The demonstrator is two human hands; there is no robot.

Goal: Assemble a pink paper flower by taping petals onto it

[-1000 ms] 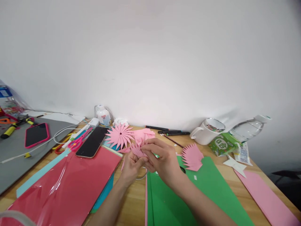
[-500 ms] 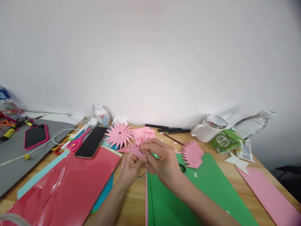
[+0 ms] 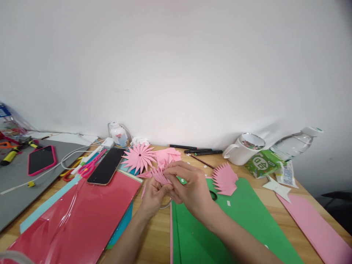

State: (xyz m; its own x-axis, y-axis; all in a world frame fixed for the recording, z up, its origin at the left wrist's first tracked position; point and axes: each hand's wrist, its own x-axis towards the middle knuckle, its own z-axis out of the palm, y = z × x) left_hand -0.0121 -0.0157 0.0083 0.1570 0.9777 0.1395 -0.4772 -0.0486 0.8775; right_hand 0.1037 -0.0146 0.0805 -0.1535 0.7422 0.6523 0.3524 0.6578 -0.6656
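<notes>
Both hands meet over the middle of the table around a pink folded-paper fan [image 3: 160, 175] with pointed tips. My left hand [image 3: 153, 196] is closed on its lower left side, thumb pressed against the paper. From the right, my right hand [image 3: 188, 183] pinches the same piece, and its fingers hide much of it. Just behind lies a round pink paper pinwheel [image 3: 139, 155] with many points. Pink folded paper [image 3: 168, 155] sits beside that. A second pink pleated fan [image 3: 225, 179] rests at the green paper's far edge.
Green paper sheets [image 3: 231, 223] lie under my right forearm, a red plastic-wrapped pack [image 3: 82, 216] at left. A phone [image 3: 107, 167] and pink scissors [image 3: 90, 167] are near it. Along the wall stand markers [image 3: 203, 151], a white mug [image 3: 242, 152] and a tilted water bottle [image 3: 295, 145].
Almost nothing differs. Both hands keep the same grip on the pink fan, and the view has shifted very slightly.
</notes>
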